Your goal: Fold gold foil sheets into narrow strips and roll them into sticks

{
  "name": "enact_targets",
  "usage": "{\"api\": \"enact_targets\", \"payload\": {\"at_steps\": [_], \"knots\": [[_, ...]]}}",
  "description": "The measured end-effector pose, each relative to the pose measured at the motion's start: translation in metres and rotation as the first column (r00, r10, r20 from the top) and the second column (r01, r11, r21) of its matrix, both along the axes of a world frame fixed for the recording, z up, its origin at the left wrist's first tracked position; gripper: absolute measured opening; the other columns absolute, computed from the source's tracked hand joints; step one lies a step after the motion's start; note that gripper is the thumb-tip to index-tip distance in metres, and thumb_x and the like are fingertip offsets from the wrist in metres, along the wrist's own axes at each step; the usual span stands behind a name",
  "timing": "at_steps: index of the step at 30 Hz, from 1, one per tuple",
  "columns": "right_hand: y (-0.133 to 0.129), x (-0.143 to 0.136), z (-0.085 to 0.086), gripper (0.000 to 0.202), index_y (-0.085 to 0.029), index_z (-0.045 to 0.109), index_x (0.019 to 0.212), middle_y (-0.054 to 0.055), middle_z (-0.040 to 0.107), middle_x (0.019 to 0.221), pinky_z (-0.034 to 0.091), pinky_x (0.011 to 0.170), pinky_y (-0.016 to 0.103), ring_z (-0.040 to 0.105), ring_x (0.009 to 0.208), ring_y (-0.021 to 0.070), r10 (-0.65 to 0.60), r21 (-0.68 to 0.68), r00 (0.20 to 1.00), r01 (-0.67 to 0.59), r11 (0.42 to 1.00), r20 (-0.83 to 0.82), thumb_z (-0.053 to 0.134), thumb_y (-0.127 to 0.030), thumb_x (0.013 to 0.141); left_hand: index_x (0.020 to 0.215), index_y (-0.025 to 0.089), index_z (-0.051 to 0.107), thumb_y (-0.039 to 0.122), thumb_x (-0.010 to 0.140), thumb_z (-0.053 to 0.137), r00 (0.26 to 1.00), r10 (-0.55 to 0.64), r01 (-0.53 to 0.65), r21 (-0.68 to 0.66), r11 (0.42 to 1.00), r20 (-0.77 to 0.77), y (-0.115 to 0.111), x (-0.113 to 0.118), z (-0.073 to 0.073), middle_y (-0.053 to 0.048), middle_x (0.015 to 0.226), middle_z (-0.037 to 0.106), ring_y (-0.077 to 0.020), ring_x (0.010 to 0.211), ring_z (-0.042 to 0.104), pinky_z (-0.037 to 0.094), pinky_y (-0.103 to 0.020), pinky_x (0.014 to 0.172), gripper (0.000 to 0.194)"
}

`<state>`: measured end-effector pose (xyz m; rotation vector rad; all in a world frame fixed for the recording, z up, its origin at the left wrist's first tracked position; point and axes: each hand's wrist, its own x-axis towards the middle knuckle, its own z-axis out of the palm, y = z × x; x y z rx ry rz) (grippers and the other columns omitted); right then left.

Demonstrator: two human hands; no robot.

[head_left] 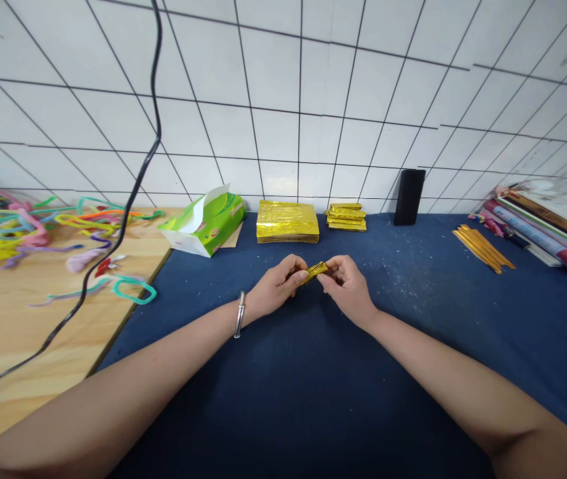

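Note:
Between my two hands is a narrow folded strip of gold foil paper [316, 270], tilted up to the right. My left hand [281, 285], with a silver bangle [239, 315] at the wrist, pinches its left end between thumb and fingers. The right end is pinched by my right hand [347, 287]. Behind the hands lies a stack of gold foil sheets [287, 222]. To the right of that stack is a small pile of folded gold strips [345, 217]. The fingers partly cover the strip's ends.
A green tissue pack [208, 223] sits at the back left. A black phone [409, 197] leans on the tiled wall. Orange-gold strips [483, 249] and stacked books [537, 229] lie right. Fuzzy craft stems [133, 291] cover the wooden table; a black cable [136, 183] hangs in front.

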<state>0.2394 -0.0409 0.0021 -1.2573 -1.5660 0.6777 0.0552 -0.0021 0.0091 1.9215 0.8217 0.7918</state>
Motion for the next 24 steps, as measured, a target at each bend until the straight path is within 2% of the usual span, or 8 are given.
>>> {"api": "enact_targets", "payload": {"at_steps": [8,16,20,24], "knots": [[-0.0022,-0.0008,0.0071,0.019,-0.022,0.049,0.095,-0.002,0.054,0.079,0.046,0.054,0.024,0.052,0.058,0.0082,0.086,-0.031,0.989,-0.090,0.995,-0.123,0.056,-0.034,0.081,0.097,0.019,0.049,0.042,0.092,0.035,0.999,-0.016,0.016,-0.010,1.000,-0.030,-0.0012,0.0000,0.0035,0.003,0.076,0.050,-0.0067,0.057,0.048,0.039,-0.020,0.054,0.027],[-0.0011,-0.0004,0.0045,0.023,-0.022,0.050,0.096,-0.001,0.056,0.083,0.046,0.058,0.024,0.052,0.062,0.0088,0.043,-0.030,0.996,-0.045,0.999,-0.081,0.058,-0.036,0.080,0.100,0.019,0.050,0.042,0.091,0.036,0.997,0.064,-0.063,0.031,0.998,-0.052,-0.0011,-0.0005,0.0040,0.003,0.075,0.050,-0.0076,0.057,0.049,0.040,-0.020,0.055,0.029],[-0.0008,-0.0003,0.0033,0.023,-0.021,0.050,0.096,-0.001,0.057,0.083,0.046,0.056,0.023,0.052,0.061,0.0086,0.031,-0.046,0.997,-0.034,0.998,-0.076,0.057,-0.036,0.080,0.101,0.019,0.051,0.040,0.091,0.035,0.992,0.102,-0.095,0.090,0.991,-0.080,-0.0007,-0.0007,0.0036,0.003,0.074,0.052,-0.0081,0.058,0.048,0.039,-0.020,0.056,0.028],[-0.0004,-0.0007,0.0047,0.024,-0.021,0.049,0.093,-0.002,0.056,0.076,0.045,0.052,0.022,0.052,0.057,0.0083,0.042,-0.091,0.993,-0.052,0.994,-0.109,0.058,-0.038,0.079,0.102,0.020,0.052,0.038,0.091,0.037,0.987,0.123,-0.104,0.173,0.979,-0.100,-0.0016,-0.0004,0.0030,0.002,0.078,0.055,-0.0089,0.064,0.050,0.039,-0.020,0.060,0.026]]}}
